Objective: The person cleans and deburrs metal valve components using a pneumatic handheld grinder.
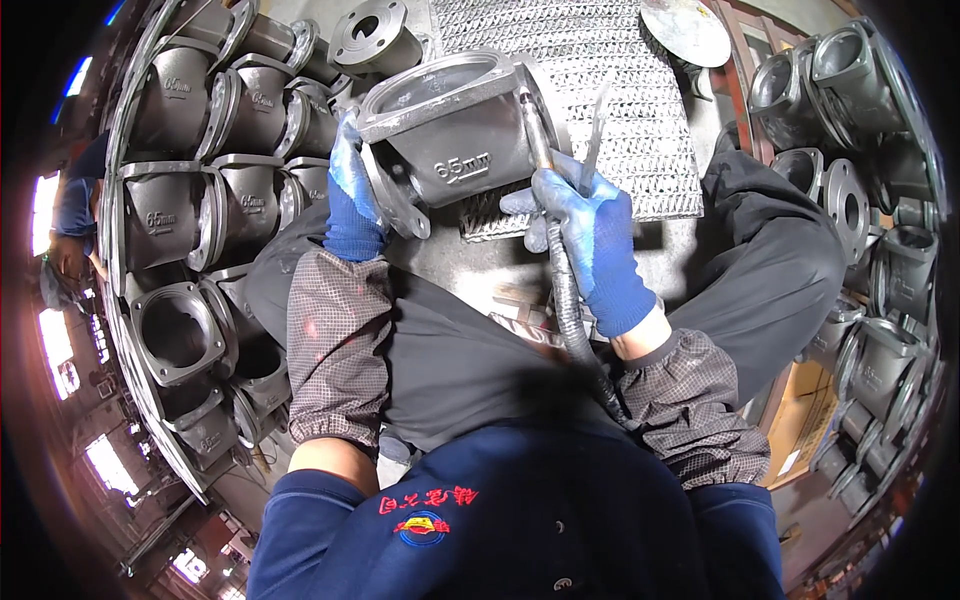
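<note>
A grey cast-metal valve body (450, 140) lies on its side in front of me, its rectangular flanged opening turned up. My left hand (355, 185), in a blue-and-white work glove, is closed on its left flange. In my gloved right hand (585, 215) is a slim air grinder (536, 130) with a dark hose (565, 290) running back toward my right forearm. The grinder's tip lies against the flange at the casting's right end. Beside the tool a thin, pale pointed strip sticks up from my right hand; its kind I cannot make out.
Beneath the casting lies a metal mesh mat (640, 150). Another flanged casting (370, 40) stands behind it, near a round disc (686, 30). Racks of similar castings (165, 210) flank me on both sides. A cardboard box (803, 415) sits at right; another person (75, 225) is at far left.
</note>
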Motion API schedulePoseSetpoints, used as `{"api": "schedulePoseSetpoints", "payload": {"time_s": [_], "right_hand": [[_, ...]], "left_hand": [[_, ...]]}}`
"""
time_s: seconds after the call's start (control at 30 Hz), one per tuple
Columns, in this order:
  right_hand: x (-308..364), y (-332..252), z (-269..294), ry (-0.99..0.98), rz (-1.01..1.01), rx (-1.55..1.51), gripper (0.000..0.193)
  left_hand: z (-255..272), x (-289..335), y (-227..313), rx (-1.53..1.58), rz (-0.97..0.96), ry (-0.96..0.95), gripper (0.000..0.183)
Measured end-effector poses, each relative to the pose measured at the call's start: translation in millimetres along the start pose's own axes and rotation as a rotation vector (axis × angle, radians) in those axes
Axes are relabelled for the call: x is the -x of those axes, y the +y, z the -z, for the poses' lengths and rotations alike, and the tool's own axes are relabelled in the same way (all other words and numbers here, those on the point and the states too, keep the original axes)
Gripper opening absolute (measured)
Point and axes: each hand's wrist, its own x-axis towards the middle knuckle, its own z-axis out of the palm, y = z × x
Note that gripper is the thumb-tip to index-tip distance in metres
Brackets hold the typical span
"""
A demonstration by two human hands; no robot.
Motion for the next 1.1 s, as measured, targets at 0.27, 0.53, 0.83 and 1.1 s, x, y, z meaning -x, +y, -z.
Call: {"api": "schedulePoseSetpoints", "payload": {"time_s": [0.27, 0.53, 0.83, 1.1], "right_hand": [[5, -14, 13, -0.095, -0.059, 0.054, 0.040], [2, -19, 4, -0.097, -0.087, 0.018, 0.038], [0, -25, -1, -0.001, -0.056, 0.006, 0.030], [14, -51, 30, 0.069, 0.216, 0.240, 0.035]], "left_hand": [[4, 4, 0, -0.147, -0.099, -0.067, 0.048], [10, -18, -6, 0.048, -0.037, -0.097, 0.041], [-24, 4, 9, 0.176, 0.032, -0.273, 0.039], [-40, -11, 4, 0.155, 0.054, -0.311, 0.043]]}}
